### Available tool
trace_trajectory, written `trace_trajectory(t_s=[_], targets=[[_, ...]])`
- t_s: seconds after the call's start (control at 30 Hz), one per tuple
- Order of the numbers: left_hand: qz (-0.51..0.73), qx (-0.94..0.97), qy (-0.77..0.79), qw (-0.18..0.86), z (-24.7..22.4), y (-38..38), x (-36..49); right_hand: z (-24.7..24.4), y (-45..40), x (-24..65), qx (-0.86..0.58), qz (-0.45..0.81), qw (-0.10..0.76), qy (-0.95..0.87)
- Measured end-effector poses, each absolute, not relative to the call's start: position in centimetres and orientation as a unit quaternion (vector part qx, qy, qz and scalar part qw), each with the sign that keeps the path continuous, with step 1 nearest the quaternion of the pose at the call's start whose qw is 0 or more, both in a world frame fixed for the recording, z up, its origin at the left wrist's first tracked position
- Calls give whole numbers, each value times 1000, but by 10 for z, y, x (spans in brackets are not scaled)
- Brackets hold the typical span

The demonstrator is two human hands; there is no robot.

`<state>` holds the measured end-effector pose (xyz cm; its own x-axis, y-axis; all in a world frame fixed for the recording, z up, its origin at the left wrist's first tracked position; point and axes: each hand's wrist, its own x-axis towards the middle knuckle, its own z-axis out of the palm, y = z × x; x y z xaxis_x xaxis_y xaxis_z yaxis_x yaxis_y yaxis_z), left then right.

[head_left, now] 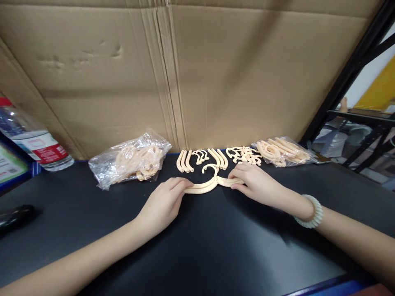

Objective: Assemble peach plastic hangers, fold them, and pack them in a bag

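Observation:
A cream plastic hanger (202,188) with a curved hook at its middle lies low over the black table. My left hand (165,199) has its fingers closed on the hanger's left arm. On the other side, my right hand (254,183) pinches the right arm of the same hanger. Behind it are curved arm pieces (184,161) at the left and more arm pieces (218,159) at the right, with several hooks (200,156) between them. A heap of small hook pieces (243,155) sits just beyond my right hand.
The black table (197,250) meets a cardboard wall (247,74). Plastic bags of cream parts stand left (132,158) and right (282,151). A bottle (37,139) and a dark object (15,216) are at far left; a metal rack (364,117) is at right.

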<state>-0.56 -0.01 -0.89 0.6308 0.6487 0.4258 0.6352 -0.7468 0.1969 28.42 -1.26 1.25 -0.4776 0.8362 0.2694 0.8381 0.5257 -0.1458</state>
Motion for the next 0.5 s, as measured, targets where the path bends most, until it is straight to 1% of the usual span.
trace_trajectory(t_s=[0.2,0.33,0.4,0.47,0.5], targets=[[245,905,348,-6,-8,-1,-6,14,-19,278,-483,-14,185,-856],[244,914,322,-16,-6,-5,-4,35,-40,263,-447,-1,179,-877],[246,916,316,-17,-7,-5,-5,49,-60,258,-406,55,153,-899],[248,917,313,-16,-7,-5,-5,56,-85,255,-337,167,106,-920],[247,917,313,-16,-7,-5,-5,55,-98,255,-300,246,70,-919]])
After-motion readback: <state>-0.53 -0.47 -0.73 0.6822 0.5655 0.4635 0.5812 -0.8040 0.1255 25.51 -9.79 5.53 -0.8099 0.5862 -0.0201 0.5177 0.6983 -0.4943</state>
